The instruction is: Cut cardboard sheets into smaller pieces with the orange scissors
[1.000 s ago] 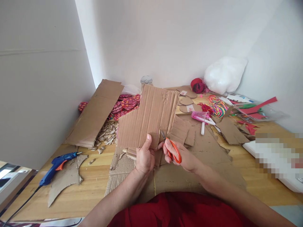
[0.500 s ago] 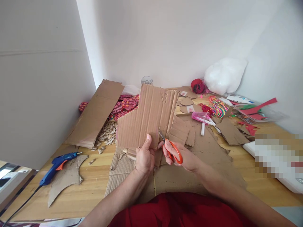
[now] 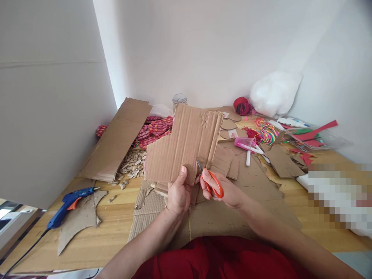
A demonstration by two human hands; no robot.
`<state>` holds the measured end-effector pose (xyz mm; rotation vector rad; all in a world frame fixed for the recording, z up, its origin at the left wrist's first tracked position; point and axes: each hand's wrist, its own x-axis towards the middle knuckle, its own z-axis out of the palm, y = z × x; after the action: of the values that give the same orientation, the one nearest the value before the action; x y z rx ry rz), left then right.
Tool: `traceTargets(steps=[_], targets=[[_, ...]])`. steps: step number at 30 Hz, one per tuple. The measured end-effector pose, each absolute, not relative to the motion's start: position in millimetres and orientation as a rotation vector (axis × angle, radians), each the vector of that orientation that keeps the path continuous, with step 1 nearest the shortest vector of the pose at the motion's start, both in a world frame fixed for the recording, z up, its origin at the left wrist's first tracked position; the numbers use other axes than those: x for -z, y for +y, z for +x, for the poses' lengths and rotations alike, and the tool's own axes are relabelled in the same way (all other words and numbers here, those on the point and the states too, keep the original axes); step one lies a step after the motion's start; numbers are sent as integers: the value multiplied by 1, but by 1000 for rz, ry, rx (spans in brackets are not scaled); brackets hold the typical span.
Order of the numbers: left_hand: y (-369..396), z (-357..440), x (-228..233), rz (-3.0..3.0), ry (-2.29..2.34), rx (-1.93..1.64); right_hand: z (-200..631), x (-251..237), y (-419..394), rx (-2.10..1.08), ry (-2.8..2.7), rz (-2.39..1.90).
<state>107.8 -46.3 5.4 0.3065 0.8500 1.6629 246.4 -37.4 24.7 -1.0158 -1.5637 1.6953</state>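
Note:
My left hand (image 3: 179, 192) grips a brown corrugated cardboard piece (image 3: 183, 143) by its lower edge, the thumb on the near face and the fingers hidden behind. The piece is held up at a slant above the table, with an angled cut at its left side. Orange-handled scissors (image 3: 216, 185) are in my right hand (image 3: 223, 190), with fingers in the loops. Their blades reach into the lower right of the cardboard, where a cut runs; part of the blades is hidden by it. Under my hands lie more cardboard sheets (image 3: 232, 213).
A blue glue gun (image 3: 69, 203) lies on a cardboard scrap at left. Behind it, a long cardboard strip (image 3: 116, 139) leans by loose seed-like pieces (image 3: 133, 164). At right are a pink cup (image 3: 244, 143), coloured strings (image 3: 266, 131), a yarn ball (image 3: 242, 105) and a white stuffed bag (image 3: 274, 93).
The cardboard piece has shifted slightly right and tilted a little clockwise. The scissors stay at its lower right edge, their blade tips slightly farther right. Both hands keep their hold.

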Motion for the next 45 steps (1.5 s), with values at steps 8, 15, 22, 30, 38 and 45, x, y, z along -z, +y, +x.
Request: traceTargets(steps=[8,15,22,30,38,45], targets=[[-51,112,-7,236,841,-1687,248,-38,-38,-1655,-1565,-952],[-50,110,-9,306,833,-1631,249,-20,-36,-1490,-1570,-1077],[-49,107,-10,370,855,-1631,251,-19,-35,-1554,-1531,-1018],[-50,107,-1,480,876,-1590,255,-32,-29,-1554,-1574,-1109],[-49,108,-9,387,828,-1567,244,-21,-30,-1384,-1595,-1140],[-48,109,-10,373,793,-1615,239,-15,-29,-1503,-1500,-1100]])
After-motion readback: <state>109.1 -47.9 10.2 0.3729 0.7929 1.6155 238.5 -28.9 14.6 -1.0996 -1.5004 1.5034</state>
